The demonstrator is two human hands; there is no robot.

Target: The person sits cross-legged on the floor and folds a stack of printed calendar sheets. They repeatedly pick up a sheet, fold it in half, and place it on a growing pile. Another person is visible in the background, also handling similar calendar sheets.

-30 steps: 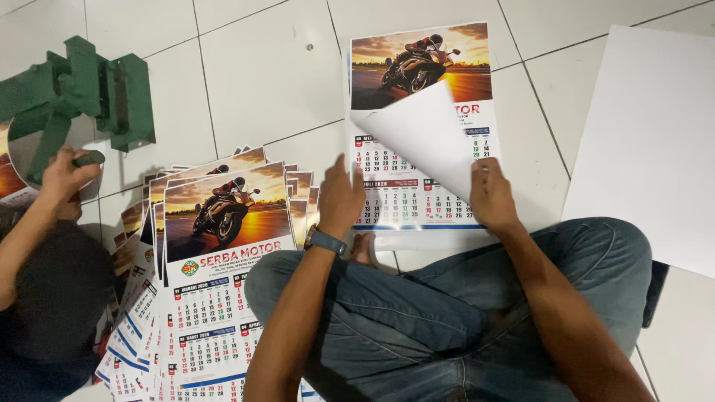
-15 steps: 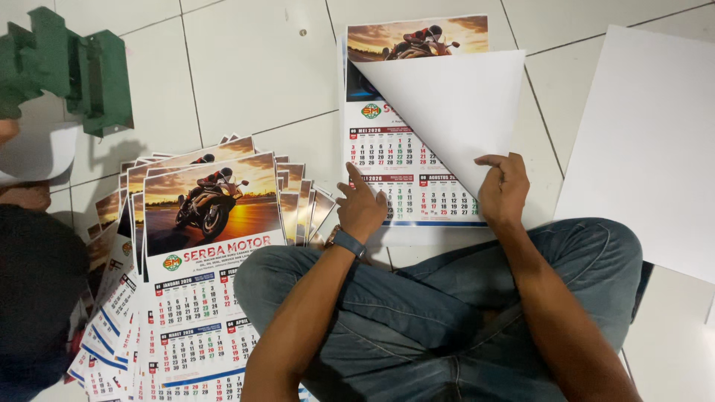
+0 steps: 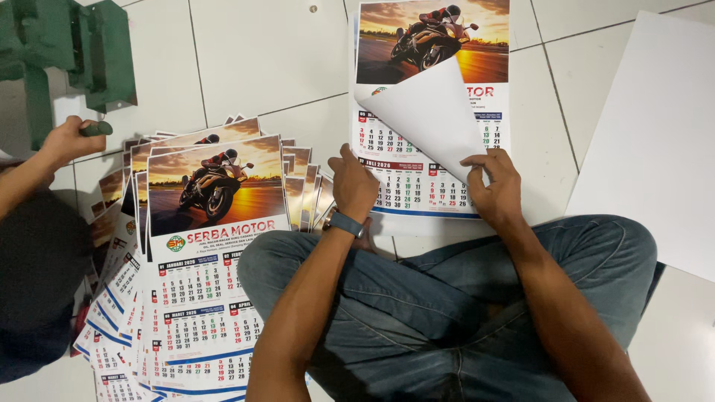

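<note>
A wall calendar with a motorcycle picture lies on the tiled floor in front of my crossed legs. My right hand pinches the lower right corner of its top sheet, which curls up with its white back showing. My left hand, with a watch on the wrist, presses flat on the calendar's lower left part. Both hands rest at the calendar's near edge.
A fanned stack of the same calendars lies to my left. Another person's hand grips the handle of a green metal machine at the far left. A large white sheet lies to the right.
The lifted top sheet has come back down and now curls lower over the calendar, uncovering the motorcycle picture. The other person's hand is back on the green machine's handle.
</note>
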